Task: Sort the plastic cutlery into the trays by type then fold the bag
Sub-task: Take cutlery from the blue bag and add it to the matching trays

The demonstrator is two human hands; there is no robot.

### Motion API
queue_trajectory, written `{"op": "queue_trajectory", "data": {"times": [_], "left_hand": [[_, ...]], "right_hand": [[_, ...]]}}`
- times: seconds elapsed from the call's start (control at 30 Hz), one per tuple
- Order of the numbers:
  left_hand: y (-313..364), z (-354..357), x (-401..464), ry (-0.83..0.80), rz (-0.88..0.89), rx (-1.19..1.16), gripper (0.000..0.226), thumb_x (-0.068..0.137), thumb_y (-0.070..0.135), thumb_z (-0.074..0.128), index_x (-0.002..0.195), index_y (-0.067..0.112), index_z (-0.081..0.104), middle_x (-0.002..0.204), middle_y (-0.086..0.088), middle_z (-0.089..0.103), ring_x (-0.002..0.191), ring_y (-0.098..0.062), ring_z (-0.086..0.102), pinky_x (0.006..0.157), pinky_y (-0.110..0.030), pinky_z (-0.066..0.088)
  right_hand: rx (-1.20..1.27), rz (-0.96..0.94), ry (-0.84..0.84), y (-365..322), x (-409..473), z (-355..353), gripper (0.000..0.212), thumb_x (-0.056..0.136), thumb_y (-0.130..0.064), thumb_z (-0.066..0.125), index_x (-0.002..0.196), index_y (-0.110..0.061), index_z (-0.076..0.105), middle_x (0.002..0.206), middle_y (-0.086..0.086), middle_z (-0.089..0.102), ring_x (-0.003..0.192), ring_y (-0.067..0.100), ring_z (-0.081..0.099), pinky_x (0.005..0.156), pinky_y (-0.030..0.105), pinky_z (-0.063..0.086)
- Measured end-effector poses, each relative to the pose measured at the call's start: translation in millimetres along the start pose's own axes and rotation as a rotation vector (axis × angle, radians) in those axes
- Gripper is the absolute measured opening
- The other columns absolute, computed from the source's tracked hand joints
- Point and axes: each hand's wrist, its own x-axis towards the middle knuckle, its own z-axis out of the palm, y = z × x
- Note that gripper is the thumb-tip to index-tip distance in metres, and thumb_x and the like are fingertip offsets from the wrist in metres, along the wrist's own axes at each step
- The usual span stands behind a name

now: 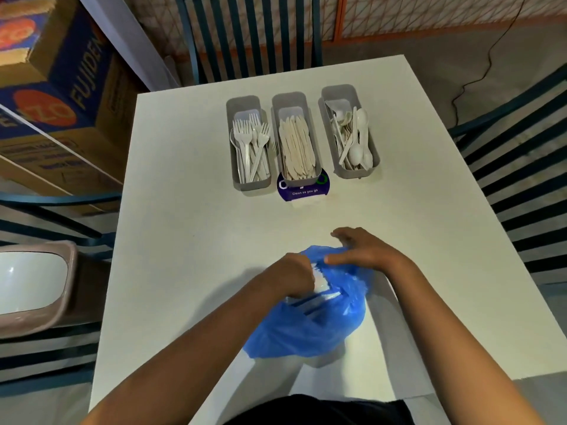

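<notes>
A blue plastic bag (319, 314) lies crumpled on the near half of the white table (190, 228), directly in front of the person. White cutlery pieces (322, 289) show through its open mouth. The left hand (291, 276) reaches into that mouth from the left, fingers curled down among the pieces; whether it actually pinches one cannot be told, since the fingertips are hidden by the plastic. The right hand (365, 251) rests on the bag's far upper edge, fingers spread and fairly straight, pressing the plastic against the table.

Well beyond the hands, three grey trays stand side by side near the far end of the table. The left tray (237, 176) holds forks (250, 142), the middle tray (293, 101) holds knives (296, 148), and the right tray (372, 154) holds spoons (356, 139). The middle tray's near end sits on a purple sticker (303, 191) reading "Clean as you go". Dark slatted chairs (251, 35) surround the table, and a cardboard box (61, 87) stands to the left.
</notes>
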Motion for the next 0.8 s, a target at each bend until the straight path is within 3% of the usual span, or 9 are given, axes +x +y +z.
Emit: {"op": "queue_trajectory", "data": {"times": [0.07, 0.13, 0.2, 0.27, 0.37, 0.5, 0.57, 0.63, 0.8], "left_hand": [[-7.8, 9.1, 4.4, 0.033, -0.008, 0.042, 0.047, 0.088, 0.021, 0.059, 0.133, 0.014, 0.050, 0.137, -0.005, 0.049, 0.124, -0.019, 0.049, 0.100, -0.026, 0.040], [-12.4, 13.9, -1.3, 0.125, 0.018, 0.109, 0.072, 0.076, 0.035, 0.072, 0.139, 0.020, 0.040, 0.144, -0.006, 0.035, 0.132, -0.024, 0.038, 0.106, -0.033, 0.036], [-20.0, 22.5, -2.3, 0.383, 0.075, 0.258, 0.092, 0.052, 0.052, 0.082, 0.131, 0.020, 0.049, 0.132, -0.017, 0.044, 0.118, -0.036, 0.049, 0.094, -0.046, 0.046], [-29.9, 30.5, -0.6, 0.458, 0.085, 0.351, 0.103, 0.032, 0.065, 0.081, 0.120, 0.019, 0.056, 0.110, -0.021, 0.062, 0.092, -0.038, 0.065, 0.073, -0.045, 0.055], [-44.0, 41.5, 9.8, 0.473, 0.092, 0.371, 0.101, 0.038, 0.063, 0.076, 0.123, 0.017, 0.046, 0.098, -0.017, 0.067, 0.082, -0.032, 0.067, 0.067, -0.039, 0.056], [-42.4, 42.3, 7.9, 0.493, 0.086, 0.327, 0.095, 0.024, 0.053, 0.079, 0.106, 0.012, 0.051, 0.074, -0.006, 0.066, 0.061, -0.022, 0.064, 0.055, -0.030, 0.050], [-40.5, 40.1, 2.5, 0.479, 0.082, 0.311, 0.084, 0.041, 0.052, 0.080, 0.110, 0.011, 0.056, 0.088, -0.005, 0.066, 0.076, -0.023, 0.066, 0.068, -0.033, 0.050], [-36.9, 38.0, -1.4, 0.402, 0.068, 0.221, 0.065, 0.069, 0.042, 0.071, 0.123, 0.014, 0.048, 0.111, -0.005, 0.061, 0.103, -0.025, 0.059, 0.088, -0.034, 0.042], [-41.5, 36.2, 4.5, 0.368, 0.101, 0.149, 0.047, 0.084, 0.026, 0.063, 0.126, 0.013, 0.045, 0.125, -0.008, 0.052, 0.114, -0.026, 0.049, 0.096, -0.034, 0.040]], "right_hand": [[-0.090, 0.008, -0.039, -0.3, -5.0, 7.1, 0.064, 0.068, -0.026, 0.081, 0.125, -0.020, 0.052, 0.115, 0.000, 0.055, 0.106, 0.019, 0.055, 0.091, 0.030, 0.045], [-0.075, 0.005, 0.019, -0.8, -5.6, 14.6, 0.044, 0.070, -0.008, 0.074, 0.110, -0.016, 0.058, 0.102, 0.003, 0.059, 0.091, 0.020, 0.056, 0.076, 0.028, 0.047], [-0.046, -0.004, 0.100, -2.3, -4.5, 19.6, 0.027, 0.072, 0.001, 0.062, 0.094, -0.015, 0.058, 0.092, 0.005, 0.059, 0.082, 0.021, 0.055, 0.061, 0.023, 0.043], [0.005, -0.031, 0.177, -3.8, -1.6, 22.0, 0.022, 0.074, 0.005, 0.052, 0.085, -0.013, 0.055, 0.085, 0.005, 0.057, 0.078, 0.022, 0.053, 0.054, 0.019, 0.037], [0.079, -0.059, 0.242, -5.8, -0.4, 23.6, 0.022, 0.076, 0.008, 0.045, 0.083, -0.011, 0.054, 0.084, 0.005, 0.057, 0.078, 0.021, 0.052, 0.055, 0.019, 0.036], [0.178, -0.068, 0.225, -6.0, -1.3, 26.6, 0.017, 0.079, 0.000, 0.050, 0.087, -0.014, 0.057, 0.085, -0.001, 0.059, 0.077, 0.015, 0.053, 0.060, 0.017, 0.039], [0.200, -0.078, 0.200, -5.9, -1.0, 30.7, 0.013, 0.080, -0.005, 0.056, 0.085, -0.016, 0.058, 0.082, -0.006, 0.059, 0.073, 0.010, 0.053, 0.060, 0.017, 0.039], [0.212, -0.085, 0.201, -4.9, -0.5, 34.9, 0.012, 0.080, -0.006, 0.058, 0.078, -0.018, 0.058, 0.076, -0.007, 0.059, 0.070, 0.010, 0.052, 0.059, 0.018, 0.039], [0.198, -0.074, 0.288, -5.1, 3.2, 35.7, 0.014, 0.083, -0.003, 0.051, 0.075, -0.013, 0.059, 0.074, 0.001, 0.059, 0.070, 0.015, 0.053, 0.056, 0.017, 0.039]]}}
